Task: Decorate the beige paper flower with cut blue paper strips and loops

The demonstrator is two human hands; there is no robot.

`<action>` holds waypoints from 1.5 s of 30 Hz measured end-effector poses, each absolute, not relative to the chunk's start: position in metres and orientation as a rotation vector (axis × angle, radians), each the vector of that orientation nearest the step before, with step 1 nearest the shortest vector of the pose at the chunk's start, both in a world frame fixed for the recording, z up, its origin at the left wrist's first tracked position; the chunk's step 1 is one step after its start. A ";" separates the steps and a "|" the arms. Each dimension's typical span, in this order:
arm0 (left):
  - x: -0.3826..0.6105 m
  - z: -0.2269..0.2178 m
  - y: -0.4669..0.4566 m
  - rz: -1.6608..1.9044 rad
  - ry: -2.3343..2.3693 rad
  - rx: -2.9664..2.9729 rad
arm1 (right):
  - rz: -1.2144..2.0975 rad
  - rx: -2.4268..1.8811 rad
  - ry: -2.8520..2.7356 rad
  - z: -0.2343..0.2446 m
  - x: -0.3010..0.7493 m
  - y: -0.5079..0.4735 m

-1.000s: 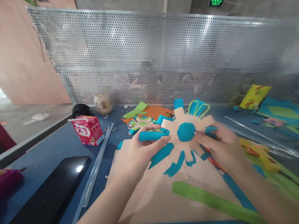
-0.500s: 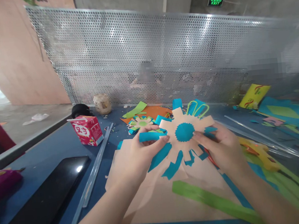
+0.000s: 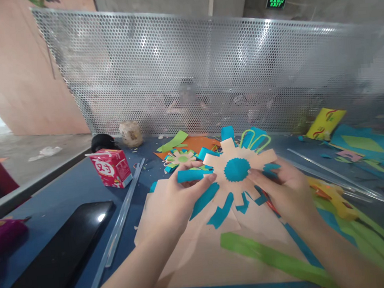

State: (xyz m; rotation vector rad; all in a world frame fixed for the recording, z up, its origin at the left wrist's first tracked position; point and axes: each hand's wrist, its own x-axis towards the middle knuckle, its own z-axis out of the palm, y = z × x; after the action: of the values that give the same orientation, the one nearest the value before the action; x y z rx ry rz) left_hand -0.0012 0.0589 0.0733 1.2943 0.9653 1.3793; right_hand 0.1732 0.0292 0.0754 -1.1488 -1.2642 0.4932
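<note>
A paper flower point(image 3: 224, 177) is held up between both hands, above a sheet of peach paper point(image 3: 229, 257). It has peach petals, blue strips fanning out behind, thin yellow-green loops at its upper right and a scalloped blue disc point(image 3: 237, 170) at its middle. My left hand point(image 3: 179, 194) pinches its left edge between thumb and fingers. My right hand point(image 3: 285, 185) grips the right side, its thumb resting beside the disc and its other fingers behind the petals. On the peach sheet lies a green paper strip point(image 3: 265, 252).
A yellow glue gun point(image 3: 334, 198) with a cord lies at right. Clear glue sticks point(image 3: 121, 222), a black phone point(image 3: 61, 258) and a red drink carton point(image 3: 111, 168) are at left. Another paper flower point(image 3: 181, 158) lies behind. A perforated metal screen point(image 3: 171, 65) closes the table's far side.
</note>
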 end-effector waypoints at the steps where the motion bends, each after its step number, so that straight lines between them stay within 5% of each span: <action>1: -0.001 0.073 0.059 1.392 0.961 1.335 | 0.461 -1.150 -1.268 0.074 0.174 0.029; 9: -0.017 0.083 0.051 1.782 0.647 2.092 | 0.278 -0.699 -1.479 0.078 0.186 0.028; 15: -0.037 0.097 0.033 1.694 0.234 2.835 | 0.183 -0.586 -1.568 0.089 0.190 0.018; 45: -0.033 0.098 0.033 1.743 0.205 2.984 | 0.348 -0.669 -1.647 0.088 0.193 0.018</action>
State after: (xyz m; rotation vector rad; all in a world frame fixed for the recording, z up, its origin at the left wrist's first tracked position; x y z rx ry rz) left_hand -0.0334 0.0335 0.0975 2.9842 0.2052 1.7431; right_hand 0.1927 0.0181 0.0884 -0.6691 -1.6472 0.3477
